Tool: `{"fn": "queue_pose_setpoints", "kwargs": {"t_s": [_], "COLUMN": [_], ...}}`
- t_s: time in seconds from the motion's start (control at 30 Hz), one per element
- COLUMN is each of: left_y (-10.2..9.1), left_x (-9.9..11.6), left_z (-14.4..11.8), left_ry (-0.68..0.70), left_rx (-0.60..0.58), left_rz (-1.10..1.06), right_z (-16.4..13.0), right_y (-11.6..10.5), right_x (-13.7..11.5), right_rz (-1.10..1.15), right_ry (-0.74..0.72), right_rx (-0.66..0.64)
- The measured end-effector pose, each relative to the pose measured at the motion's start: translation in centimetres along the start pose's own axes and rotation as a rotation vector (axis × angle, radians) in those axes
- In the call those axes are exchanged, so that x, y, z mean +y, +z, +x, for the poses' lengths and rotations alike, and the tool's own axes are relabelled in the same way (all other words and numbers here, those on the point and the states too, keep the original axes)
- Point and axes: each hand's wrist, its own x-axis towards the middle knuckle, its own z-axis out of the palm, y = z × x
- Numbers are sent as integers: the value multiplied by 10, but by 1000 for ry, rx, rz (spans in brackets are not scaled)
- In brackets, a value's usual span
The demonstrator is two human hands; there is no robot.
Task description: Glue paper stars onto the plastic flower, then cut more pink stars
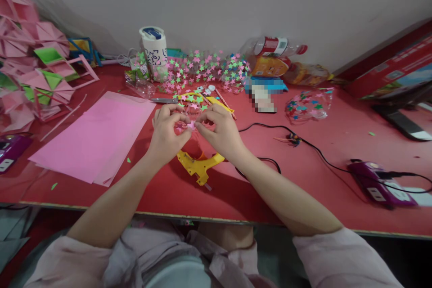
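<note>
Between the fingertips of both hands is a small pink star (191, 125). My left hand (168, 128) pinches its left side with thumb and forefinger. From the other side my right hand (219, 128) pinches it too, fingers curled. Just below the hands a yellow glue gun (199, 166) lies on the red table (303, 144). Behind them spreads a mass of pink and green stars (202, 69), partly around a yellow-handled tool that my hands partly hide. Scissors (164, 100) lie beyond my left hand.
Pink paper sheets (97, 139) lie at the left, near a pink paper construction (43, 54). A white tumbler (154, 51) and a plastic bottle (280, 47) sit at the back. A black cable (313, 148) runs to a purple power strip (378, 184). A bag of stars (308, 104) lies right.
</note>
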Motion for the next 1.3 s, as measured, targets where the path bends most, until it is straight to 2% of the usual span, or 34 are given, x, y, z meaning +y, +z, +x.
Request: {"fn": "queue_pose_setpoints", "kwargs": {"t_s": [0.63, 0.97, 1.3], "left_y": [0, 1, 5], "left_x": [3, 2, -1], "left_z": [0, -1, -5], "left_ry": [-94, -104, -51], "left_rx": [-48, -48, -41], "left_rz": [-50, -55, -28], "right_z": [-1, -2, -3], "right_y": [4, 4, 5], "right_x": [0, -1, 0], "right_rz": [-92, -103, -134], "right_ry": [-77, -101, -121], "right_rx": [31, 36, 41]}}
